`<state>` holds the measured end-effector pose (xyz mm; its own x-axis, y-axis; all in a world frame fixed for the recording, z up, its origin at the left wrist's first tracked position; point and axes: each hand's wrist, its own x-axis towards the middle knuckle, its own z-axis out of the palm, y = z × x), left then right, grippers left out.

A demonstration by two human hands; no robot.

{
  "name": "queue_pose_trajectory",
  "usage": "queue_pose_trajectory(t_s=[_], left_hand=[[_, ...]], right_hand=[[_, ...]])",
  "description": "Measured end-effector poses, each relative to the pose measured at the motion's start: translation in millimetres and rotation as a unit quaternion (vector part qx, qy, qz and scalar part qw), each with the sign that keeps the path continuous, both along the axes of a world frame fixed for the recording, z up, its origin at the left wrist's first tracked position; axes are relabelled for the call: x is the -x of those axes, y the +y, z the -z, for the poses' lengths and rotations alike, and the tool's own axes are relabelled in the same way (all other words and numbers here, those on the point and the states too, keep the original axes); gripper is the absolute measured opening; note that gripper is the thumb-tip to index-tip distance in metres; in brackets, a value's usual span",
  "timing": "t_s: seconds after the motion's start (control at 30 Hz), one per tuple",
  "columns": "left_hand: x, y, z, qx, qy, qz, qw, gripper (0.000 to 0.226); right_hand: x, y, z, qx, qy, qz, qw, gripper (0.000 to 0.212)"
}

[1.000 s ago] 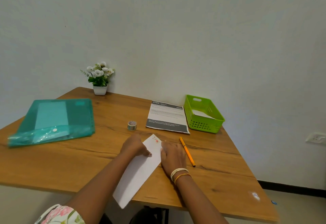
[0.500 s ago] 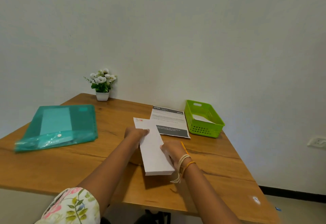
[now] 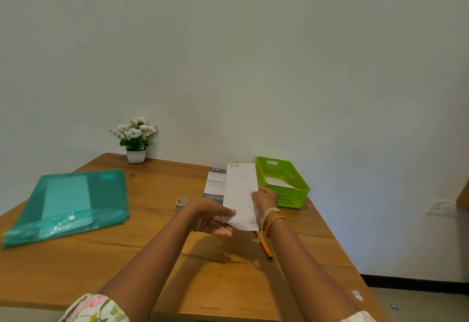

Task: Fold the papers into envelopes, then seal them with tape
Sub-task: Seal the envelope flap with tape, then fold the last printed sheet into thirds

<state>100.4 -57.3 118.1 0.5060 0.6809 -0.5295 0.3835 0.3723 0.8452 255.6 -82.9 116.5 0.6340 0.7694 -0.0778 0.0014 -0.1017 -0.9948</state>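
From my feed, nearest the camera are floral sleeves (image 3: 95, 307) at the bottom edge and both forearms reaching out over the wooden tabletop (image 3: 76, 266). The left hand (image 3: 212, 216) sits palm-up under the near end of the folded white paper (image 3: 241, 195), thumb on top and fingers curled beneath, so it's pinching that lower corner. The right hand (image 3: 264, 198) grips the paper's right edge about midway up, fingers curled round it; there are string and orange bracelets (image 3: 271, 216) on that wrist. The paper is a long narrow strip lifted off the tabletop, its far end pointing away from me, with a small red mark near the top.

Under the right wrist an orange pen (image 3: 265, 247) lies on the wood. Just left of the left hand is a small tape roll (image 3: 181, 203). Way off to the left lies a teal plastic folder (image 3: 68, 202). Behind the held paper a printed sheet (image 3: 214, 182) lies flat, partly covered by it in my view. Right of that is a green basket (image 3: 291, 189) with something white lying inside. At the back by the wall there's a little potted plant (image 3: 136, 141) with white flowers.
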Motion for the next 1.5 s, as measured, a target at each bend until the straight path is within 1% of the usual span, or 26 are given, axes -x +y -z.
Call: queue_pose_trajectory(t_s=[0.13, 0.2, 0.27, 0.33, 0.4, 0.47, 0.5, 0.57, 0.6, 0.67, 0.7, 0.77, 0.83, 0.9, 0.97, 1.03, 1.13, 1.23, 1.3, 1.37, 1.43, 1.5], left_hand=[[-25.9, 10.0, -3.8, 0.017, -0.039, -0.005, 0.999, 0.042], [-42.9, 15.8, -8.0, 0.037, -0.080, -0.013, 0.996, 0.042], [-61.9, 22.4, -13.5, 0.044, -0.115, -0.029, 0.992, 0.032], [-82.0, 29.2, -18.2, 0.031, -0.129, -0.050, 0.990, 0.019], [-103.9, 36.9, -20.9, 0.018, -0.139, -0.069, 0.988, 0.013], [-124.3, 45.3, -21.8, 0.000, -0.142, -0.096, 0.985, 0.021], [-134.9, 50.7, -22.1, -0.010, -0.147, -0.111, 0.983, 0.026], [-153.6, 62.3, -22.5, -0.025, -0.152, -0.134, 0.979, 0.031], [-161.9, 68.4, -22.2, -0.028, -0.150, -0.139, 0.978, 0.033], [-175.5, 78.9, -20.3, -0.030, -0.141, -0.140, 0.980, 0.039], [-181.8, 84.5, -18.1, -0.033, -0.136, -0.138, 0.980, 0.041], [-193.0, 97.9, -13.3, -0.053, -0.120, -0.138, 0.982, 0.045], [-198.2, 108.5, -6.2, -0.089, -0.080, -0.146, 0.982, 0.043], [-199.1, 116.9, 0.8, -0.143, -0.050, -0.154, 0.976, 0.040], [-197.2, 123.3, 7.4, -0.185, -0.051, -0.160, 0.968, 0.040], [-195.3, 127.5, 13.1, -0.197, -0.068, -0.153, 0.966, 0.033], [-195.0, 131.9, 21.3, -0.210, -0.083, -0.137, 0.964, 0.022], [-191.2, 130.1, 29.7, -0.259, -0.075, -0.124, 0.955, 0.018], [-185.6, 127.2, 35.3, -0.290, -0.069, -0.112, 0.948, 0.019], [-177.4, 124.3, 39.6, -0.320, -0.064, -0.104, 0.939, 0.020], [-167.5, 121.5, 43.0, -0.358, -0.051, -0.101, 0.927, 0.020], [-154.8, 117.4, 45.3, -0.402, -0.026, -0.098, 0.910, 0.019]], right_hand=[[-24.5, 5.8, -13.2, -0.028, -0.020, 0.015, 0.999, 0.022], [-41.8, 12.4, -19.0, -0.035, -0.017, 0.023, 0.999, 0.022], [-60.8, 21.2, -26.9, -0.023, -0.024, 0.028, 0.999, 0.023], [-79.1, 29.1, -37.5, 0.030, -0.066, 0.014, 0.997, 0.027], [-96.9, 35.5, -44.9, 0.112, -0.107, -0.017, 0.988, 0.035], [-109.6, 37.9, -48.2, 0.170, -0.092, -0.056, 0.980, 0.036], [-114.5, 38.6, -48.2, 0.181, -0.061, -0.067, 0.979, 0.030], [-121.5, 40.0, -48.0, 0.178, 0.008, -0.064, 0.982, 0.014], [-126.7, 43.2, -47.7, 0.171, 0.020, -0.053, 0.984, 0.012], [-139.5, 53.4, -43.2, 0.147, 0.024, -0.026, 0.989, 0.021], [-144.0, 57.7, -41.3, 0.142, 0.024, -0.015, 0.989, 0.021], [-152.9, 68.2, -36.5, 0.150, 0.011, -0.011, 0.989, 0.015], [-157.7, 78.5, -32.8, 0.171, -0.012, -0.011, 0.985, 0.018], [-164.3, 88.8, -27.1, 0.172, -0.030, 0.002, 0.985, 0.022], [-168.8, 96.2, -21.9, 0.171, -0.065, 0.023, 0.983, 0.023], [-173.2, 102.5, -14.9, 0.178, -0.130, 0.057, 0.974, 0.018], [-177.6, 105.9, -6.2, 0.199, -0.256, 0.073, 0.943, 0.028], [-177.8, 103.7, -0.6, 0.244, -0.352, 0.056, 0.902, 0.029], [-179.1, 101.5, 2.6, 0.273, -0.379, 0.048, 0.883, 0.030], [-178.5, 97.9, 2.8, 0.291, -0.388, 0.044, 0.873, 0.031], [-175.6, 92.7, 3.1, 0.311, -0.405, 0.042, 0.859, 0.031], [-167.1, 85.9, 3.0, 0.311, -0.435, 0.058, 0.843, 0.029]])
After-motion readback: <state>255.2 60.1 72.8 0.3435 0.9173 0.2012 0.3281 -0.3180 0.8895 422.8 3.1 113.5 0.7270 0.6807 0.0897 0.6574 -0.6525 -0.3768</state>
